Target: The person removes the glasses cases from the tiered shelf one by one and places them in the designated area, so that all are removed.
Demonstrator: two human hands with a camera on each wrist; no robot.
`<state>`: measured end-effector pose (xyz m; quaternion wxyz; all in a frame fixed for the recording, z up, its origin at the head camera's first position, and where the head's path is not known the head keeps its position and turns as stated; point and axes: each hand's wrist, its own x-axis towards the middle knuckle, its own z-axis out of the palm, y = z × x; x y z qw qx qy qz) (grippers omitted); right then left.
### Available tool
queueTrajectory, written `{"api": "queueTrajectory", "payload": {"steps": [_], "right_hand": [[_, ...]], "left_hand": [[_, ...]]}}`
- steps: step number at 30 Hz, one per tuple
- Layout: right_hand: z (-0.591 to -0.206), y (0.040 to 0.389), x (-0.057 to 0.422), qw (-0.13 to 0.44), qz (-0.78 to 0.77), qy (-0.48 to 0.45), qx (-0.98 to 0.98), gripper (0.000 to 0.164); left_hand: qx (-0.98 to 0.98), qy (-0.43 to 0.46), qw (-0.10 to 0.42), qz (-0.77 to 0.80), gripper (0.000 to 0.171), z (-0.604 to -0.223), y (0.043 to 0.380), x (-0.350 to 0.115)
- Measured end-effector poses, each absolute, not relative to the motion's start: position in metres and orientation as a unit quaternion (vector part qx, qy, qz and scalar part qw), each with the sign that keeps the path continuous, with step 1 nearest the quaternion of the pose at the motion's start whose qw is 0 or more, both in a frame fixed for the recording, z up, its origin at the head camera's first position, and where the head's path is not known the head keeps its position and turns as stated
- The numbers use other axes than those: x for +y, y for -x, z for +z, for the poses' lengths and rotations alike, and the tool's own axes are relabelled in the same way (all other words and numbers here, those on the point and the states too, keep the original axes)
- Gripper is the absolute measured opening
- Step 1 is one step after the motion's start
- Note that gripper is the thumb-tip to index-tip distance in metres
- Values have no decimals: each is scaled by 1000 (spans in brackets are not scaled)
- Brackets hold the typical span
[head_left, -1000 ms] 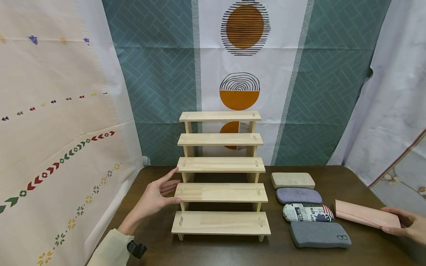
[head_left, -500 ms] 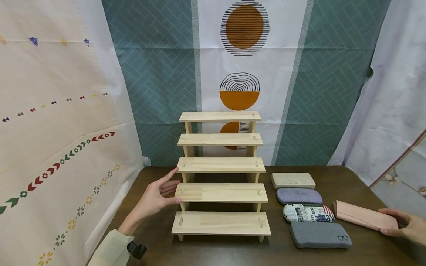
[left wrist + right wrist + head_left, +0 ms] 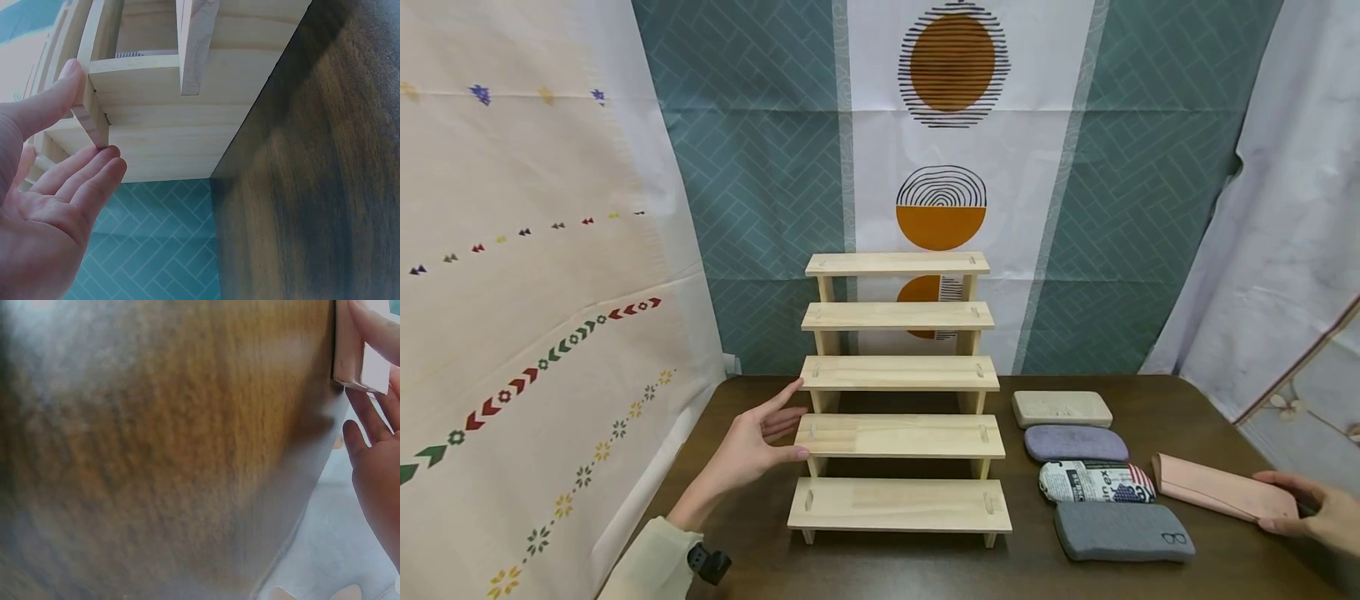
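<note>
A pale wooden stepped shelf (image 3: 898, 433) with several steps stands on the dark table (image 3: 752, 550). My left hand (image 3: 778, 429) rests against its left side, thumb on the end of the second step and straight fingers spread toward the third. The left wrist view shows the left hand (image 3: 92, 115) with thumb above and fingers below that board end of the shelf (image 3: 162, 125). At the far right my right hand (image 3: 1272, 502) pinches the right end of a flat pink case (image 3: 1217, 496) lying on the table. The right wrist view shows the pink case (image 3: 353, 356) between the fingers of my right hand (image 3: 365, 381).
Right of the shelf lie a beige case (image 3: 1062, 408), a lilac case (image 3: 1075, 443), a newspaper-print case (image 3: 1096, 482) and a grey case with a glasses mark (image 3: 1123, 531), in a column. Patterned curtains hang close behind and on both sides.
The right hand has shifted slightly on the pink case's right end. The left hand and the shelf have not moved.
</note>
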<state>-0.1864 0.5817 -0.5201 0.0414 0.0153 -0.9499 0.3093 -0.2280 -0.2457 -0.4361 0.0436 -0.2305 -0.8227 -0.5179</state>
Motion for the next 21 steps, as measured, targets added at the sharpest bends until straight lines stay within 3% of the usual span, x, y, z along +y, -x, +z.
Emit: {"api": "queueTrajectory", "payload": {"steps": [2,4,11,18,21], "right_hand": [[-519,186,580,34,300,-9,-953,66],[-518,185,579,42,304,-6,-952,64],[-501,185,560,129,325,-47,-936,80],[-441,183,475,139,276,-94,-946,75],[-419,187,434,161,257,-130,-944,73]], "left_hand": [[-824,231,44,-516,105,-436,228,-246],[-824,232,44,-514,105,-436,229,-245],[-825,230,48,-514,106,-436,228,-244],[-846,214,35,-487,117,-432,226,-255],[-877,211,28,-430,112,-423,222,-265]]}}
